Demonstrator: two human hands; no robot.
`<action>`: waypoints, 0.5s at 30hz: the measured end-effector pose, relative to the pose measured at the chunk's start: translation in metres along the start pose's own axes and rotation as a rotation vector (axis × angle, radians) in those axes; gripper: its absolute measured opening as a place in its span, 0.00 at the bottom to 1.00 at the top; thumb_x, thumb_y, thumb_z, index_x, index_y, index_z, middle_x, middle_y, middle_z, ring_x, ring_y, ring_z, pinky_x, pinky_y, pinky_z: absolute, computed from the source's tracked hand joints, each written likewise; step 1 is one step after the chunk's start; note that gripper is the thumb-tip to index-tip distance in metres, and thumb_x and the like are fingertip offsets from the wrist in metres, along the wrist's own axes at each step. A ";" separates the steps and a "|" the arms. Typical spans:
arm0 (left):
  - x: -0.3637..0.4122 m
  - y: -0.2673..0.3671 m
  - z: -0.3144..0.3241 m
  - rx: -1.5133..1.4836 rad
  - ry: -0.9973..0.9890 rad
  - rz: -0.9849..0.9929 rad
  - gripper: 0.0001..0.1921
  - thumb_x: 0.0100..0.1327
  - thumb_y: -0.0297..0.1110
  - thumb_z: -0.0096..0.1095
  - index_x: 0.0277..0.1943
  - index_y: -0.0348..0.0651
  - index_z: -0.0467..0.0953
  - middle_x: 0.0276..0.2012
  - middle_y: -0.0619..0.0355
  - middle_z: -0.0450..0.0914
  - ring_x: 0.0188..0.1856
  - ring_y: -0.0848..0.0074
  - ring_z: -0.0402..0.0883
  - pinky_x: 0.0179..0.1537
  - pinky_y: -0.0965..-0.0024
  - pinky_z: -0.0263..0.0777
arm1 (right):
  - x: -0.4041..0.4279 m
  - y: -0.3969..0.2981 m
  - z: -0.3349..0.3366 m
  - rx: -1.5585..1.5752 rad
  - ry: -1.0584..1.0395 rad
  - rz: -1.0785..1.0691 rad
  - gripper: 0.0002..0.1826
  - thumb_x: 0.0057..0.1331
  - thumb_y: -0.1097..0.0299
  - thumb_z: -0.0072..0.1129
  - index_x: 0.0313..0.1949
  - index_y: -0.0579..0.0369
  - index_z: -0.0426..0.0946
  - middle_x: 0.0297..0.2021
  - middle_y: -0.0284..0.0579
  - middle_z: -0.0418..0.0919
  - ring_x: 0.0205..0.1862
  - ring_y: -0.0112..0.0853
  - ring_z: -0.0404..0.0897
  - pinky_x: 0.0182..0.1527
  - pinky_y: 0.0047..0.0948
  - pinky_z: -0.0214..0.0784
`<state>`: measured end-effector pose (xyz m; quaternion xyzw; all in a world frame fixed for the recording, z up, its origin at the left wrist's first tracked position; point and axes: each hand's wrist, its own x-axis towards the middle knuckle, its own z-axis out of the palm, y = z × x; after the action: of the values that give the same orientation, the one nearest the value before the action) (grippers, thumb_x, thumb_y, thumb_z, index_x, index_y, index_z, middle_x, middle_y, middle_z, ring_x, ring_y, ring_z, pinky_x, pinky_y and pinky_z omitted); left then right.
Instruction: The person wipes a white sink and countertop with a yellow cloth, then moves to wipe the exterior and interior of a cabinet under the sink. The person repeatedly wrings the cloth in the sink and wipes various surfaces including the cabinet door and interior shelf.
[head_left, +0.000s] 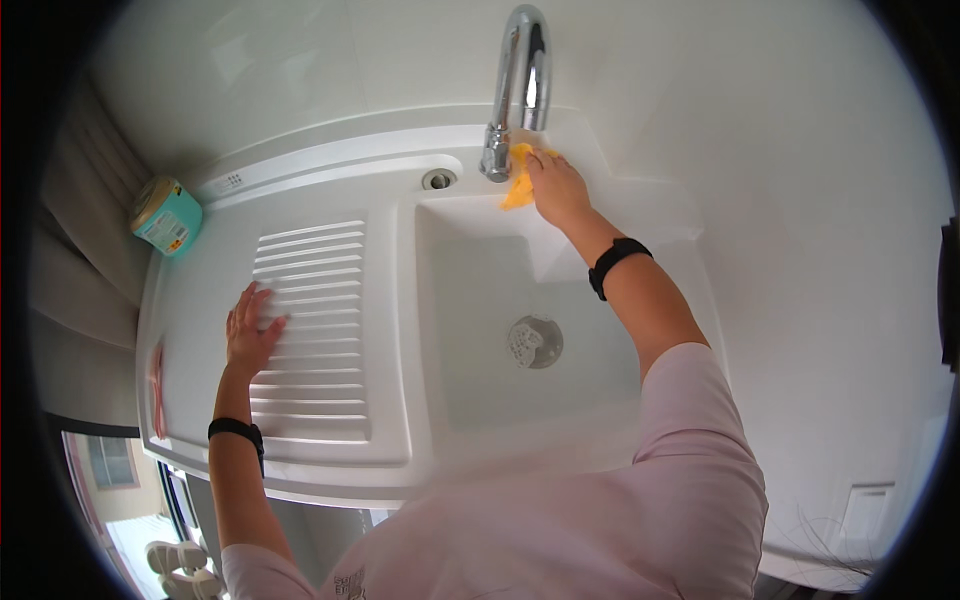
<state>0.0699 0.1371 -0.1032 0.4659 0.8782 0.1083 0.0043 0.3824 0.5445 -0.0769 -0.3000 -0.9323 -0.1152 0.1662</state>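
In my right hand (557, 187) is a yellow cloth (518, 193), pressed on the white sink ledge just right of the base of a chrome gooseneck faucet (496, 154). The palm hides part of the cloth. My left hand (253, 328) holds nothing; its fingers are spread over the left side of the ribbed washboard (322, 345) moulded into the laundry sink. Between my arms lies the square basin (480, 397), with some foam over its round drain (544, 345).
A turquoise tub with a brownish lid (171, 221) stands at the back left corner beside a grey curtain (90, 187). A thin pink object (157, 394) lies along the left edge. Behind the faucet is a round overflow fitting (439, 179). White shoes (180, 566) show at lower left.
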 end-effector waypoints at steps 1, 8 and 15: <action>-0.001 0.000 -0.001 -0.005 0.015 0.033 0.25 0.58 0.45 0.60 0.58 0.54 0.64 0.64 0.57 0.57 0.65 0.63 0.57 0.64 0.57 0.48 | 0.011 0.003 0.004 -0.047 -0.105 0.003 0.20 0.62 0.72 0.42 0.54 0.59 0.65 0.57 0.48 0.66 0.58 0.37 0.66 0.62 0.35 0.54; 0.000 0.005 -0.003 0.003 -0.007 -0.014 0.25 0.57 0.44 0.61 0.57 0.54 0.65 0.64 0.55 0.58 0.65 0.62 0.57 0.65 0.54 0.47 | 0.047 0.005 0.025 -0.160 -0.277 0.008 0.19 0.63 0.66 0.41 0.52 0.59 0.67 0.54 0.50 0.69 0.53 0.38 0.72 0.59 0.34 0.59; 0.000 -0.003 0.000 -0.003 0.009 0.008 0.27 0.57 0.45 0.61 0.58 0.55 0.63 0.64 0.56 0.57 0.65 0.63 0.56 0.65 0.55 0.46 | 0.014 -0.026 0.031 0.136 -0.286 0.136 0.23 0.61 0.64 0.41 0.54 0.61 0.64 0.57 0.52 0.65 0.60 0.38 0.64 0.63 0.34 0.50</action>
<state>0.0675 0.1360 -0.1035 0.4688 0.8762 0.1117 0.0007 0.3491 0.5411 -0.1026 -0.3638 -0.9296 0.0038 0.0592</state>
